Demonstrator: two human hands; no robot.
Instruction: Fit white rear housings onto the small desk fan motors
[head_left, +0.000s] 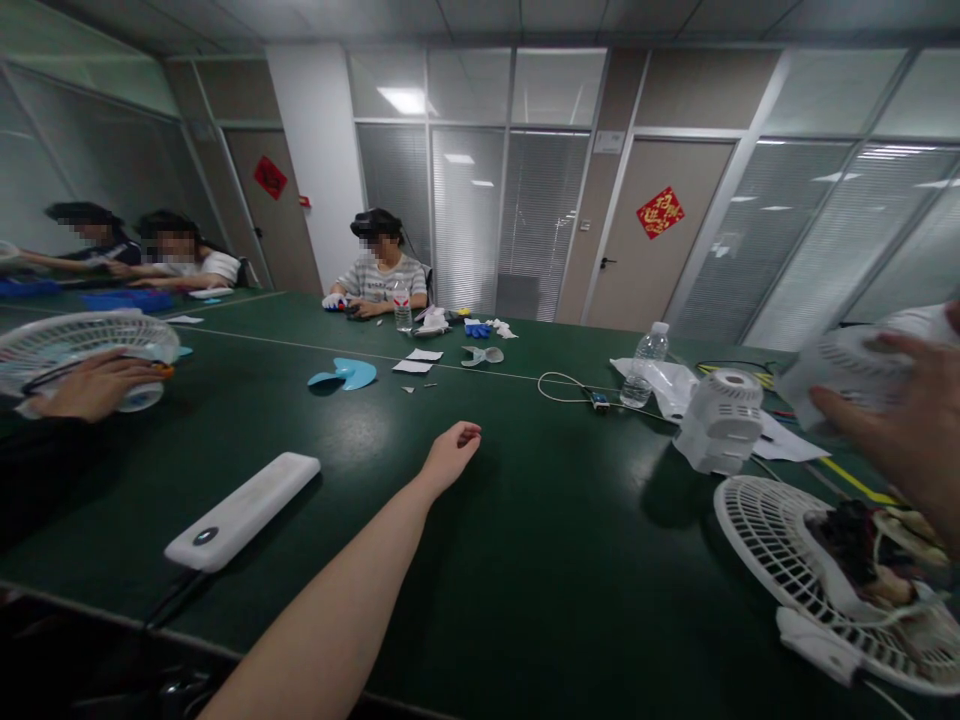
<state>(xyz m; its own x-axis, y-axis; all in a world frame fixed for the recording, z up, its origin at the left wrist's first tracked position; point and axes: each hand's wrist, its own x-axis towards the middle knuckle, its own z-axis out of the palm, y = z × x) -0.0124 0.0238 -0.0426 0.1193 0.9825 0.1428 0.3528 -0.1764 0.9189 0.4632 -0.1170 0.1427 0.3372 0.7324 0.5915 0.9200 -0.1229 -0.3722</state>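
Note:
My left hand is over the middle of the green table, its fingers loosely curled, and I see nothing in them. At the right edge my right hand grips a white plastic fan housing with slotted vents, held above the table. Below it lies a white fan grille with a motor and loose wires in it. A second white vented housing stands upright to the left of the held one. A clear water bottle is behind that.
A white power bank with a cable lies at front left. Blue fan blades and grey blades lie farther back. A co-worker's hand holds a white grille at left. Another person sits across the table.

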